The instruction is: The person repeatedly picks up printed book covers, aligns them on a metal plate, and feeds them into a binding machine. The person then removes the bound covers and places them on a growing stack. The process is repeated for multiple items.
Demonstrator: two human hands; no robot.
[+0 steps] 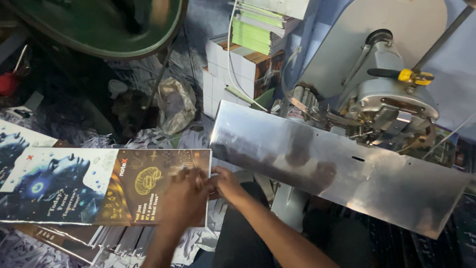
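An unfolded printed booklet (74,183), dark blue and white with a gold panel at its right end, lies on top of a stack of similar ones (64,238) at my lower left. My left hand (182,198) lies on the gold panel with its fingers curled at the booklet's right edge. Just to the right of it, my right hand (226,184) pinches the same edge near the corner. The two hands touch each other there. My fingertips are partly hidden, so the grip is hard to read exactly.
A long shiny metal plate (322,164) slopes across the right, under a grey stitching machine head (391,99). Stacks of booklets (248,54) stand at the back. A crumpled plastic bag (176,104), paper trimmings (148,139) and a green round rim (99,30) lie beyond.
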